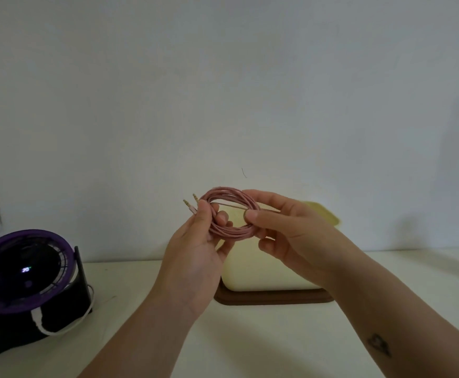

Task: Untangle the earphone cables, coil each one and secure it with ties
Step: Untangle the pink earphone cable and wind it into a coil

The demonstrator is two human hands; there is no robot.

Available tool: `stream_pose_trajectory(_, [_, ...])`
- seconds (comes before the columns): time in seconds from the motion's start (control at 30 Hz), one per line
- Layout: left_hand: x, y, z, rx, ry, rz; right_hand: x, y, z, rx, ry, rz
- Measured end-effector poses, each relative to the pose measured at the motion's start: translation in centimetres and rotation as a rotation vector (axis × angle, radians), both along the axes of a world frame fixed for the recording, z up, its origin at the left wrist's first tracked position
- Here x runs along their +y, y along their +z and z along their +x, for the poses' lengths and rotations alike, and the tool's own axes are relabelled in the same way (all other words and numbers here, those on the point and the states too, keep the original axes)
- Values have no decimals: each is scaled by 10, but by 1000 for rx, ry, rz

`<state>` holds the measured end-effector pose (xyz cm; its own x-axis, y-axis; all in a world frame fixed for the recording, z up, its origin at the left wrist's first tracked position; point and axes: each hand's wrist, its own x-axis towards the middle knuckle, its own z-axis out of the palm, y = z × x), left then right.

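Head view: the left hand (195, 249) grips the pink coil (231, 233) at its left side, with two plugs (188, 204) jutting past the thumb. The right hand (285, 230) pinches the coil's right side. A thin tie (233, 206) runs across from fingers to fingers. If either pinch slackens, the loops could spring apart or the tie slip out.

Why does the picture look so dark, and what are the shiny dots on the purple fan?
Head view: dim, greyish light dulls the wall; the dots are glare on the fan; the pink cable looks slightly soft.
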<state>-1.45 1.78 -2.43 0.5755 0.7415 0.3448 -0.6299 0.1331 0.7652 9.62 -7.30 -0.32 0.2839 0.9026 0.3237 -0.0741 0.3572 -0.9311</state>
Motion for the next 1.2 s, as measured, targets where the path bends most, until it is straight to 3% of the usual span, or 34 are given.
stream_pose_trajectory(0.2, [-4,-4,6,-46,29,-166,8,-8,-12,-481,-282,79])
stream_pose_trajectory(0.4, [-11,3,1,-70,53,-190,6,-13,-23,-571,-268,55])
stream_pose_trajectory(0.67, [-27,0,-3,-24,97,-314,-4,-39,-49,-839,-515,122])
stream_pose_trajectory(0.77, [-39,-3,-2,1,100,-360,-15,-42,-52,-758,-469,117])
stream_pose_trajectory(0.9, [-61,1,-8,22,68,-432,-35,-38,-57,-341,-284,55])
stream_pose_trajectory(1.0, [-78,1,-11,50,81,-447,-45,-38,-59,-216,-222,-2])
stream_pose_trajectory(1.1, [-95,-4,-17,42,71,-467,-59,-40,-62,-302,-248,-40])
stream_pose_trajectory(1.2, [-106,-12,-22,34,77,-452,-74,-41,-61,-541,-354,-46])
